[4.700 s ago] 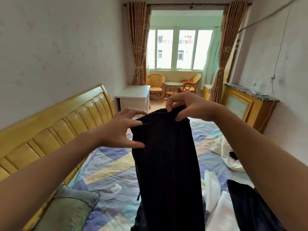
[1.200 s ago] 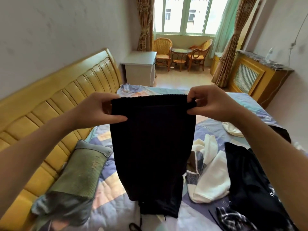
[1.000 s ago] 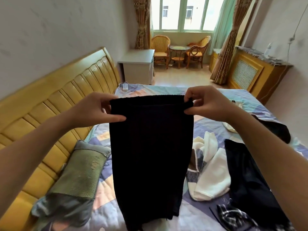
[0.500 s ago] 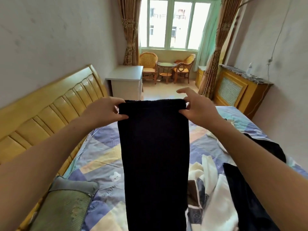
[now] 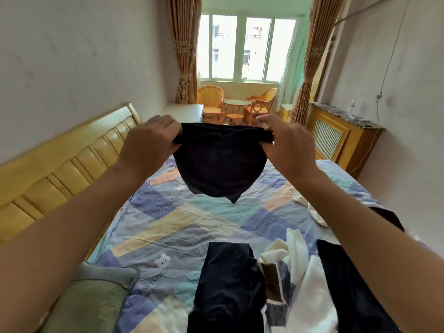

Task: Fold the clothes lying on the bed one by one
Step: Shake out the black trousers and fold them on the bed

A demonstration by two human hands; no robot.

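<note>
I hold a black garment up in the air over the bed. My left hand grips the left end of its top band and my right hand pinches the right end. The cloth hangs short between them and bulges, ending in a point above the patchwork sheet. Below it, near me, more black cloth lies crumpled on the sheet; I cannot tell whether it belongs to the same garment.
A white garment and a dark garment lie at the near right, and a cream piece sits farther right. A green pillow rests by the yellow headboard. A white nightstand stands beyond the bed.
The black garment hung long and flat between my hands; now its held part is short and billowed, and black cloth lies on the sheet below. My hands have moved farther out over the bed.
</note>
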